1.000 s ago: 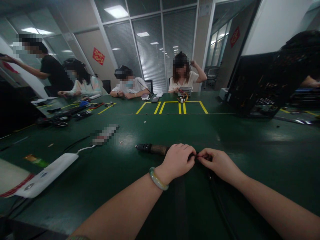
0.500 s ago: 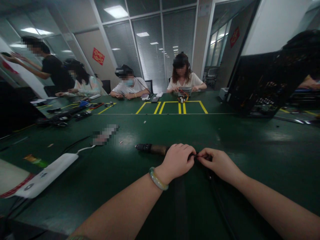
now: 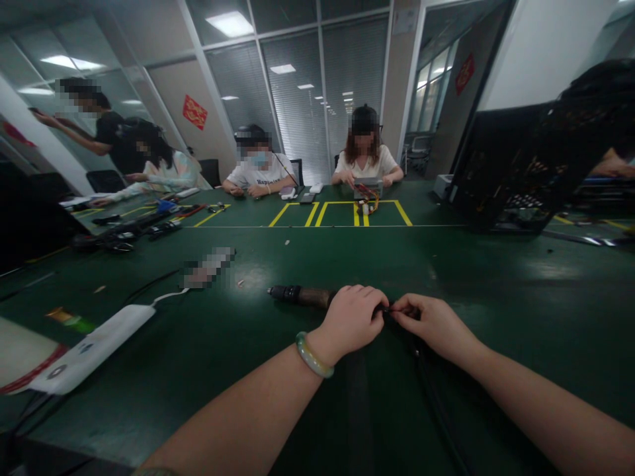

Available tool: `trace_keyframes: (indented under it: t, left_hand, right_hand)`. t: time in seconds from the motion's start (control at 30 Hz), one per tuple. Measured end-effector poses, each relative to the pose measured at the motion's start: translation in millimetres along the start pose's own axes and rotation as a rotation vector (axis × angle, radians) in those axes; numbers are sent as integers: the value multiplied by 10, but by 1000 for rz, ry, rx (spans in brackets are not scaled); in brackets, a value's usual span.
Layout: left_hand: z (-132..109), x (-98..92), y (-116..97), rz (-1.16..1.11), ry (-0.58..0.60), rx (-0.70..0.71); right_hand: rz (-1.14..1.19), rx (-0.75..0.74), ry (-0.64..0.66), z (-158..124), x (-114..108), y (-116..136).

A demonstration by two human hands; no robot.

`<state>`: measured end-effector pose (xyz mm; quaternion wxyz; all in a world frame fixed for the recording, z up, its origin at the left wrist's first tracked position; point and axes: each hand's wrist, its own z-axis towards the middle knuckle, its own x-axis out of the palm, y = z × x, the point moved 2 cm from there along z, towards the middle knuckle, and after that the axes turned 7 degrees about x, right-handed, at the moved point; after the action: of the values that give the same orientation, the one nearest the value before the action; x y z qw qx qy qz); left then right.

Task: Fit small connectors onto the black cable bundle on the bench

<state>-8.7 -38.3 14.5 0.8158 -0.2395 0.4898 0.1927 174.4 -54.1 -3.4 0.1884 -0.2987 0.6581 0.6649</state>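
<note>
On the green table lies an electric screwdriver (image 3: 313,297), its narrow tip and dark collar pointing left. My left hand (image 3: 354,317), above a jade-like bangle (image 3: 313,355), is closed over the tool's right part and hides it. Close beside it, my right hand (image 3: 426,324) pinches at the tool's rear end. What lies between those fingertips is small, dark and mostly hidden. From beneath my right hand a black cable (image 3: 432,390) runs down towards the near edge.
At left lie a white power strip (image 3: 94,347) and a green-and-orange wrapper (image 3: 70,319). A black computer case (image 3: 501,172) stands at the right. Cables and tools (image 3: 133,225) lie farther left. Several people sit across the table; one handles a grey power supply (image 3: 367,188).
My hands and the screwdriver stay almost in place. Across the table, people shift slightly, and the power supply with its wires has moved a little.
</note>
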Motion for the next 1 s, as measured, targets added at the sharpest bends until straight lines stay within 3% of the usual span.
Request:
trace_keyframes:
  t: [1.0]
  left_hand:
    - [9, -17, -23, 2, 21, -10]
  right_hand:
    - [3, -5, -1, -21, -12, 55]
